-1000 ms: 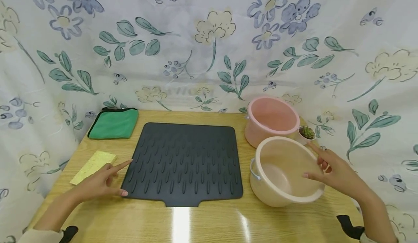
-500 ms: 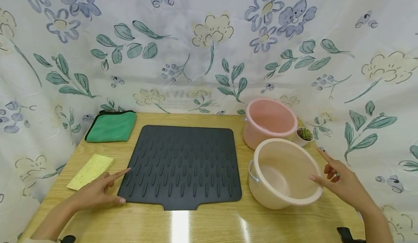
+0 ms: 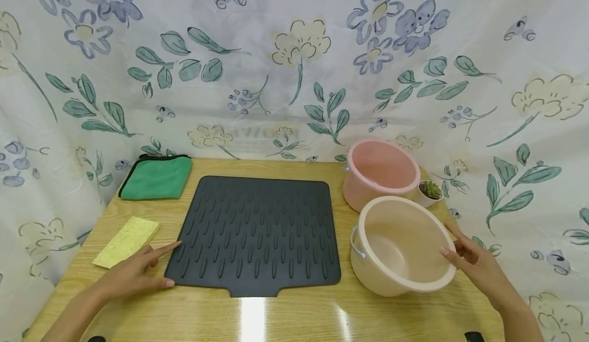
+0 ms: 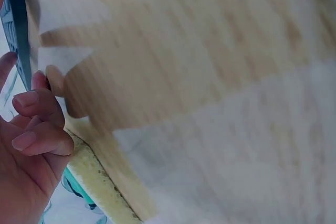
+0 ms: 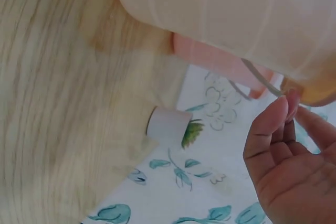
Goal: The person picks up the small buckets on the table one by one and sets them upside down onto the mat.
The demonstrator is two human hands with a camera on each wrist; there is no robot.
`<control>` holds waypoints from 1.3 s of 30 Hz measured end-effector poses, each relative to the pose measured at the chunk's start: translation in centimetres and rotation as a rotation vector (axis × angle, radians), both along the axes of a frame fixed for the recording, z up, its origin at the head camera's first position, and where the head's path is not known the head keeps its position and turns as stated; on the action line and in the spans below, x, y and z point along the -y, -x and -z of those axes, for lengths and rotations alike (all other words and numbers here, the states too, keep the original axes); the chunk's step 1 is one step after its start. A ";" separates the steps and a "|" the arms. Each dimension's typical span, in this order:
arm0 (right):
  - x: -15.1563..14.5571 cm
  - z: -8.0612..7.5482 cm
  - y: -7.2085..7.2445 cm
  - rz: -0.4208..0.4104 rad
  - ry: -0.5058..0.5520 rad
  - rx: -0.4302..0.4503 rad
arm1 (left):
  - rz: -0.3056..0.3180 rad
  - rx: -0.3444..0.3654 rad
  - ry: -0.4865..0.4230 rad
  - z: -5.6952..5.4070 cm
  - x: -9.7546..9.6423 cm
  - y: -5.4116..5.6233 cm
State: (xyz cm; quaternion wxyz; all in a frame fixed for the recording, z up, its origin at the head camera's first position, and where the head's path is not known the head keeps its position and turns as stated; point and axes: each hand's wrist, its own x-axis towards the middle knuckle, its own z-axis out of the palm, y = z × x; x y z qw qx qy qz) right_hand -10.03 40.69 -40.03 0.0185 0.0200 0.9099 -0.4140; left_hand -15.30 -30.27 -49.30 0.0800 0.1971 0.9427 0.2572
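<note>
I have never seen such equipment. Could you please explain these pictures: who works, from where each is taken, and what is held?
No robot is here: a person works with two bare hands. One camera, worn on the head, looks forward and down; one on each wrist looks at that hand's work.

On the wooden table lie a dark ribbed mat, a yellow sponge and a green cloth. To their right stand a cream bucket, a pink bucket behind it and a small potted plant. A flowered curtain hangs behind.

The left hand holds nothing and reaches to the mat's left edge. The right hand is at the cream bucket's rim; whether it grips firmly, I cannot tell.
</note>
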 end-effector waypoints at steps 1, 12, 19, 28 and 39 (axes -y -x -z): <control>0.0 0.1 0.0 0.000 0.021 0.008 | 0.002 -0.009 0.000 0.1 0.0 0.0; -0.3 1.2 0.0 -0.063 0.266 -0.007 | -0.001 -0.042 -0.015 0.6 0.2 -0.2; -0.9 1.8 0.0 -0.143 0.502 -0.002 | -0.011 -0.032 -0.017 0.7 0.1 -0.3; -1.7 1.1 1.0 -0.305 0.700 0.086 | -0.009 -0.018 -0.030 0.7 0.1 -0.1; -2.1 1.4 1.6 -0.402 0.840 0.116 | -0.026 -0.003 -0.013 0.7 0.1 -0.2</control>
